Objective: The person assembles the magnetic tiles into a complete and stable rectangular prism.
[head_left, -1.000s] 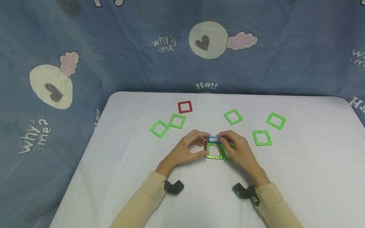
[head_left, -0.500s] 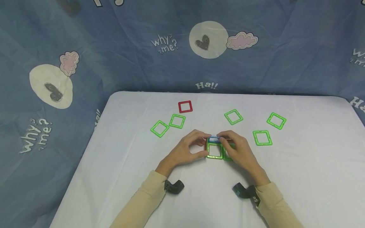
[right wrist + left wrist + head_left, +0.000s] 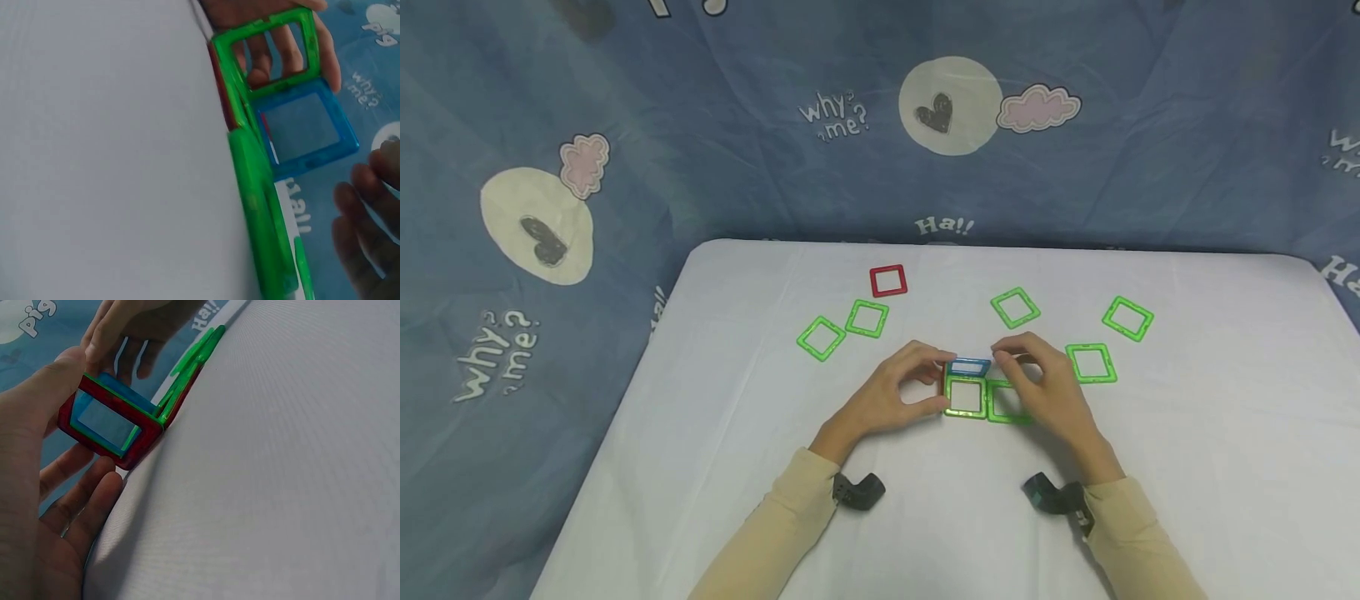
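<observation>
Several square magnetic tiles are joined near the table's middle. In the head view, my left hand (image 3: 901, 390) holds the left side of this build between thumb and fingers. A red tile (image 3: 147, 440) stands upright there in the left wrist view. At the back a blue tile (image 3: 347, 134) stands on edge, beside an upright green tile (image 3: 309, 40). Another green tile (image 3: 1009, 419) extends flat to the right, partly covered by my right hand (image 3: 1054, 390). That hand's bent fingers and thumb are just right of the blue tile and hold nothing.
On the white table (image 3: 760, 508) lie loose green tiles: two at left, such as the green tile (image 3: 867, 334), and three at right, including a green tile (image 3: 1092, 379). A red tile (image 3: 888, 293) lies at the back. A blue patterned cloth (image 3: 737, 183) hangs behind.
My right hand has let go of the blue tile and moved a little to the right, uncovering more of the right-hand green tile. My left hand stays in place.
</observation>
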`<state>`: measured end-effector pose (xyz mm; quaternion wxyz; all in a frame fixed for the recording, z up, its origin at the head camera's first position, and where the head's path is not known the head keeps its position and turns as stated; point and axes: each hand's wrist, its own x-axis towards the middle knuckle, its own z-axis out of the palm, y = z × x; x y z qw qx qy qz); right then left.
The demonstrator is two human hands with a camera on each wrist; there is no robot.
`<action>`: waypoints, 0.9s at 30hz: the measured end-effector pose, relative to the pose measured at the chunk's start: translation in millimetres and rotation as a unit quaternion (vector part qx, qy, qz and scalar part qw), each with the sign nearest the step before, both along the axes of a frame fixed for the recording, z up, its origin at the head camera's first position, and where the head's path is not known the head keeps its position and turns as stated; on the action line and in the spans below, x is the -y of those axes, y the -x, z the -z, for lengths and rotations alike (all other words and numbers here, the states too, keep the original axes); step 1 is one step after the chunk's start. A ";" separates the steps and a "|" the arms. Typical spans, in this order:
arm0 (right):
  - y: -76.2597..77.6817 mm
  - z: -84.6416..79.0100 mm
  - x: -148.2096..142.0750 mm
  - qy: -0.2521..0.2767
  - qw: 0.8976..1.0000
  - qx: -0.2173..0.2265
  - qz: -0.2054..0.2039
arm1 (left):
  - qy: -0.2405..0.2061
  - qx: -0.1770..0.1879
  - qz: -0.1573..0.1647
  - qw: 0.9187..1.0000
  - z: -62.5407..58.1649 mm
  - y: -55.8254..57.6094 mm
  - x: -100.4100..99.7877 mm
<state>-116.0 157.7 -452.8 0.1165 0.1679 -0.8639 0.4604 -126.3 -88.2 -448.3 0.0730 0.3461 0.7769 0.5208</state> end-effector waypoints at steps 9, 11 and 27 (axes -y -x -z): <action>2.4 -3.9 -13.2 0.020 0.998 -0.011 0.058 | 0.002 -0.003 -0.001 1.000 28.4 9.5 1.5; 3.5 -4.4 -15.4 0.025 0.997 -0.023 0.064 | 0.002 -0.003 0.000 1.000 28.7 9.5 1.9; -5.6 -39.1 -14.4 0.056 0.994 -0.020 0.090 | -0.005 -0.005 0.004 1.000 -6.8 -2.2 0.9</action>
